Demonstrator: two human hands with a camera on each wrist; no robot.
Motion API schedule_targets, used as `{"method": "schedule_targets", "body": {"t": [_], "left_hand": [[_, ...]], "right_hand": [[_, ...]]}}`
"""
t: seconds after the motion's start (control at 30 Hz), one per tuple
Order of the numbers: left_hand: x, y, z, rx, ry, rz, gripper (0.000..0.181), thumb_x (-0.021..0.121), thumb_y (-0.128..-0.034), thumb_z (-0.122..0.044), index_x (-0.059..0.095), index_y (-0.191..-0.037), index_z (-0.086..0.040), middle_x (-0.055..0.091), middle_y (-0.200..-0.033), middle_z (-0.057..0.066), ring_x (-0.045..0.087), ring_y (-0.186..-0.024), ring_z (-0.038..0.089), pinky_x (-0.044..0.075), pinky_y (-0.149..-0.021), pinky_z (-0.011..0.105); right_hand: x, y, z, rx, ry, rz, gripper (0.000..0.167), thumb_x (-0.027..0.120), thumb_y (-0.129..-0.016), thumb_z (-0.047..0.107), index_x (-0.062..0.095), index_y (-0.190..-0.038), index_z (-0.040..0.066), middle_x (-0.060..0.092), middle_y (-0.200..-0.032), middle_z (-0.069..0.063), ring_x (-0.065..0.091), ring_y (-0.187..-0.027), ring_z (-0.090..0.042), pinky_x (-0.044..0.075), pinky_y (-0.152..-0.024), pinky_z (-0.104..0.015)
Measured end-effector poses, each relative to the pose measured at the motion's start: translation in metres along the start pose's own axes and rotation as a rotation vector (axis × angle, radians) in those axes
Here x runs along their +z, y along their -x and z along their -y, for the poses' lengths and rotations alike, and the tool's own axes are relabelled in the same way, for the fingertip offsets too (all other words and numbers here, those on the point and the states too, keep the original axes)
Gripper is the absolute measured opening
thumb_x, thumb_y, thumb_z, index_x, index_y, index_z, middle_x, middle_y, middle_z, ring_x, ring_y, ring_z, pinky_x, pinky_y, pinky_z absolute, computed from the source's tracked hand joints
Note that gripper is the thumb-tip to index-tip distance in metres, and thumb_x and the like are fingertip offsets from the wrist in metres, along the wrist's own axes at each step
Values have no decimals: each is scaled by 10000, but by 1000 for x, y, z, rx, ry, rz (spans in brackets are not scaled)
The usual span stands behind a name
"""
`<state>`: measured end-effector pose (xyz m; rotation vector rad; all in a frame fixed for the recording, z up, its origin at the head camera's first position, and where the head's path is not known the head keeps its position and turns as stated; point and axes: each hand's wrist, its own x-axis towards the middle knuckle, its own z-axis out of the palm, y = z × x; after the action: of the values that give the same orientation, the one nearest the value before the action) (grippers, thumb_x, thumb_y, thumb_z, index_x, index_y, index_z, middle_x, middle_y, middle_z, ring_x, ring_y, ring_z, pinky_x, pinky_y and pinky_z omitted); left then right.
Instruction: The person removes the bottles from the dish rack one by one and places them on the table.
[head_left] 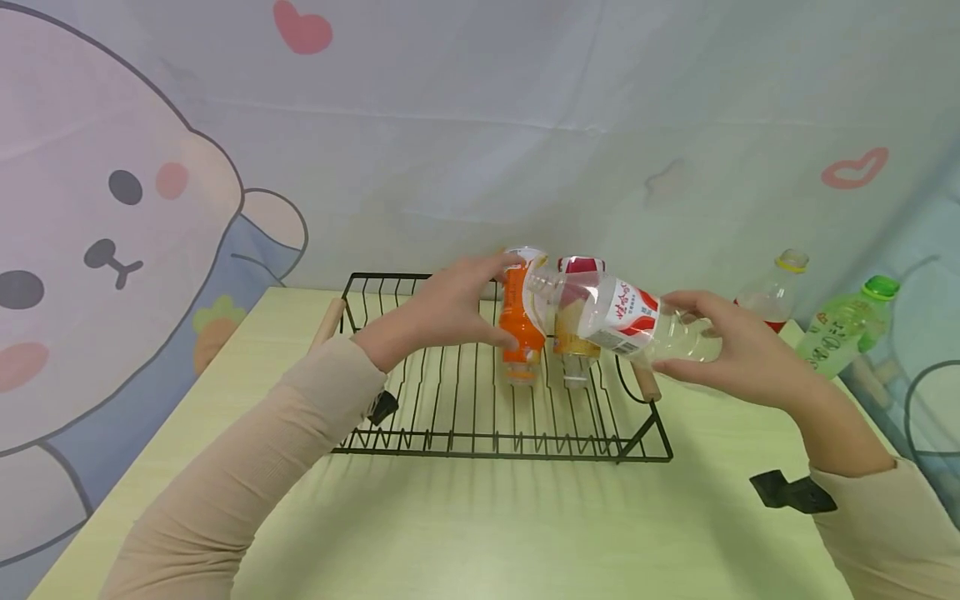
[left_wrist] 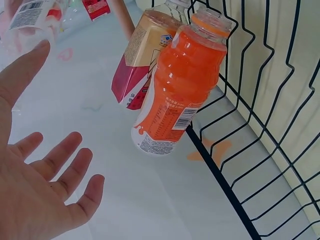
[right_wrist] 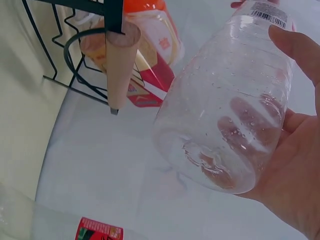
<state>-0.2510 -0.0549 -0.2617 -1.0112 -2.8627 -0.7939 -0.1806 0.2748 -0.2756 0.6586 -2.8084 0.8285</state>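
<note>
Pale cloth backs your counter: orange bottle and yellow bottle already racked, your right hand gripping a clear bottle above the rack, left hand spread; green bottle and red-labelled bottle remain outside.

left arm stretched forward and inward, I see | left hand loosely spread, thumb apart from fingers | right arm slanting inward, bare at the wrist | right hand curled, gripping

Bear cropped at head view's left, central rack partly behind left hand, red-labelled bottle at right partly behind right hand, clear bottle cropped at left-wrist view's upper left
</note>
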Motion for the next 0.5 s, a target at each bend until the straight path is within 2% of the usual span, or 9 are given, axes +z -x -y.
{"method": "schedule_targets", "body": {"t": [0.1, 0.2, 0.27, 0.3, 0.33, 0.4, 0.5], "left_hand": [[0, -2, 2, -42, 6, -16, 986, 852, -704, -384, 309, -1500, -174, 540, -1341, 40, 472, -1248, 231, 406, -1024, 455], [1, -4, 4, -73, 22, -32, 972, 842, -714, -387, 308, -1501, -187, 535, -1351, 47, 477, -1249, 237, 419, -1009, 453], [2, -5, 6, -85, 37, -39, 950, 836, -719, -384, 320, -1493, -193, 539, -1343, 53, 486, -1234, 240, 435, -987, 447], [2, -6, 7, -90, 45, -44, 940, 833, -721, -379, 325, -1490, -193, 539, -1335, 55, 489, -1223, 240, 442, -976, 444], [3, -7, 8, -96, 55, -49, 932, 830, -723, -376, 328, -1487, -193, 539, -1329, 58, 489, -1214, 240, 447, -966, 443], [6, -9, 10, -105, 87, -57, 920, 826, -729, -365, 332, -1485, -186, 533, -1322, 71, 486, -1198, 241, 453, -956, 445], [11, -13, 14, -120, 152, -66, 922, 821, -737, -347, 319, -1491, -171, 518, -1330, 96, 477, -1192, 243, 449, -960, 454]], "right_hand": [[-5, 2, -4, -13, -9, -49, 677, 790, -802, 210, 444, -1345, 3, 538, -1277, -146, 496, -1119, -333, 410, -916, -573], [-10, 6, -7, 29, -23, -79, 701, 788, -803, 194, 413, -1357, -15, 507, -1299, -181, 490, -1142, -391, 400, -922, -598], [-13, 9, -9, 81, -33, -90, 731, 780, -814, 206, 377, -1384, -13, 474, -1330, -197, 491, -1152, -413, 421, -915, -542], [-15, 11, -11, 106, -39, -97, 745, 773, -822, 213, 358, -1399, -7, 456, -1346, -203, 497, -1153, -415, 447, -916, -466], [-17, 12, -13, 124, -44, -107, 750, 770, -825, 214, 350, -1407, 2, 451, -1354, -200, 519, -1142, -380, 466, -903, -391], [-19, 16, -17, 157, -42, -137, 747, 769, -826, 220, 350, -1419, 44, 466, -1340, -160, 581, -1074, -221, 472, -820, -240], [-23, 22, -23, 194, -49, -196, 748, 772, -824, 214, 343, -1425, 90, 468, -1295, -34, 560, -929, 21, 421, -714, -100]]}}
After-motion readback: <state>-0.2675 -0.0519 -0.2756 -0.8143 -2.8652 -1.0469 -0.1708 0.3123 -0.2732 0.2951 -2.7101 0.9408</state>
